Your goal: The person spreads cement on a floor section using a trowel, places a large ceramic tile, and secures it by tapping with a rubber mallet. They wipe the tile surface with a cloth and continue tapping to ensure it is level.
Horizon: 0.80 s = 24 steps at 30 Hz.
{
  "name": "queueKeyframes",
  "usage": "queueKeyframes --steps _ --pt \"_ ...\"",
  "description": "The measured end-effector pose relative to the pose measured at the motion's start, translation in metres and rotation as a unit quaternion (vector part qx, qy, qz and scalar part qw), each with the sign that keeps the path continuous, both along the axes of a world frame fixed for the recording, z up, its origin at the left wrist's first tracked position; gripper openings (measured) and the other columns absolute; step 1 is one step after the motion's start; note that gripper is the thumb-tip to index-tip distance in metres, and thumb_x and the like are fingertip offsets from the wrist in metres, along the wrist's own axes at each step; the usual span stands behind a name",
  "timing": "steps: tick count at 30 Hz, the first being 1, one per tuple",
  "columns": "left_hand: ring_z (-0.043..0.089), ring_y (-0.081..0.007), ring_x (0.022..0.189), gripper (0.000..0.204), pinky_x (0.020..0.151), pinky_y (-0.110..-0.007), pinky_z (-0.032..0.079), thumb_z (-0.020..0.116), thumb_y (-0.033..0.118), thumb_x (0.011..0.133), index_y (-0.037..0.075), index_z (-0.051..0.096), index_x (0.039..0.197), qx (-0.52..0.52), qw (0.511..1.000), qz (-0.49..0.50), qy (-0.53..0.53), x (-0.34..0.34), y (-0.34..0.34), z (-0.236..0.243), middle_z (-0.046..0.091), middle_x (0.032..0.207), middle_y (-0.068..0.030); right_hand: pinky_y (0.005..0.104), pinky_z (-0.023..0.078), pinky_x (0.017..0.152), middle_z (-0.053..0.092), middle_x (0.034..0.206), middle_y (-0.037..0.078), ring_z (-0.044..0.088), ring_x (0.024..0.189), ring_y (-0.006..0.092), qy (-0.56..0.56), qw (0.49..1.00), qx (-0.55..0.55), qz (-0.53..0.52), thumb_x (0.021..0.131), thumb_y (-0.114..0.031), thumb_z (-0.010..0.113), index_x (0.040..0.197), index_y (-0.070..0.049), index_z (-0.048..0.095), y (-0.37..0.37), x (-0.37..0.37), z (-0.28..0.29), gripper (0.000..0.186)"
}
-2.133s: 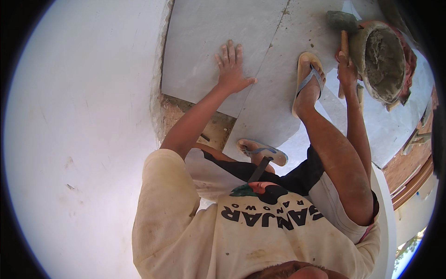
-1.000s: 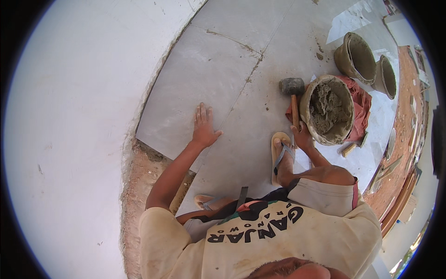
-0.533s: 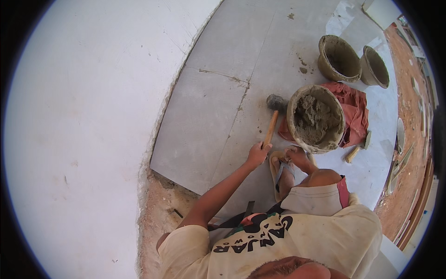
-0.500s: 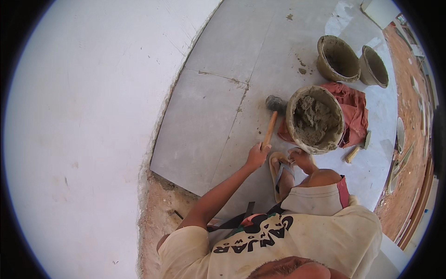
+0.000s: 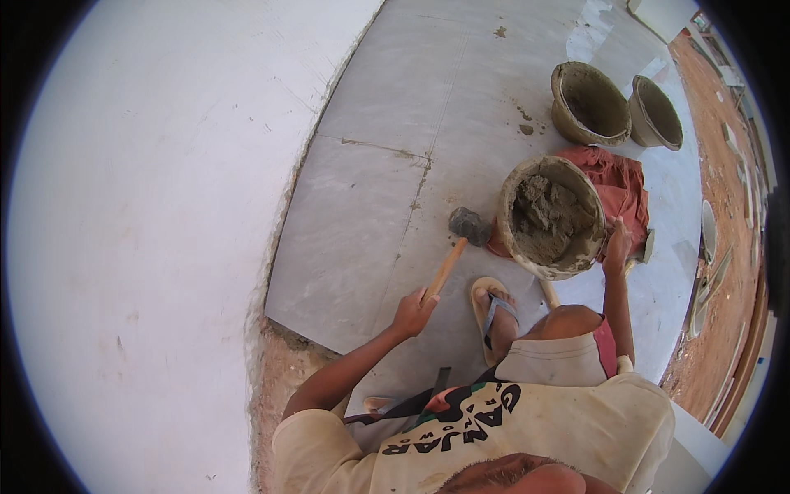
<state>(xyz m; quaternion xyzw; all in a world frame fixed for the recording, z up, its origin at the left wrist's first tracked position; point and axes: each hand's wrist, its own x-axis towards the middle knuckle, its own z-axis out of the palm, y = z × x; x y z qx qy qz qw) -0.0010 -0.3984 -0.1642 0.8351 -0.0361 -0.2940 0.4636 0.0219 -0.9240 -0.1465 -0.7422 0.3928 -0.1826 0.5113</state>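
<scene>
My left hand (image 5: 415,313) is wrapped round the wooden handle of a mallet (image 5: 469,226), whose dark head is at the floor tiles beside the bucket. My right hand (image 5: 617,244) is at the right rim of a mortar-filled bucket (image 5: 509,235), over a crumpled red cloth (image 5: 623,188). Its fingers look bent together, but what they grip, if anything, is hidden. Under the bucket the cloth also shows at the left. Just right of that hand, a trowel (image 5: 649,246) lies partly covered. A pale handle-like piece (image 5: 549,292) sticks out below the bucket.
Two mortar-stained buckets, one larger (image 5: 563,111) and one smaller (image 5: 644,123), stand farther off. Large grey tiles (image 5: 354,222) cover the floor, their edge exposed beside rough ground (image 5: 284,370). A white wall (image 5: 148,230) rises at the left. My sandalled foot (image 5: 496,317) is near the bucket.
My left hand has drawn the mallet left and nearer to me. My right hand has moved from in front of the bucket to its right side, over the red cloth.
</scene>
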Motion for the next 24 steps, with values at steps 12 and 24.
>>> queueKeyframes --steps 12,24 --pt "0.062 -0.0404 0.074 0.049 0.069 -0.048 0.047 0.052 0.045 0.098 -0.004 0.055 0.1 0.08 0.987 -0.132 0.038 -0.039 0.028 -0.024 0.062 0.08 -0.0235 0.0412 0.05 0.083 0.072 0.093 0.019 0.069 0.088 0.0324 0.148 0.953 -0.239 0.114 0.091 -0.028 0.061 0.102 0.001 0.071 0.061 0.008 0.063 0.033" --pt "0.061 -0.0442 0.086 0.052 0.076 -0.051 0.045 0.047 0.05 0.098 -0.001 0.058 0.1 0.104 0.976 -0.189 0.038 -0.031 0.037 -0.029 0.063 0.087 -0.0247 0.0189 0.022 0.042 0.031 0.062 -0.011 0.027 0.048 0.0006 -0.098 0.876 0.457 0.118 0.099 -0.026 0.059 0.092 -0.012 0.056 0.146 0.054 0.191 0.015"
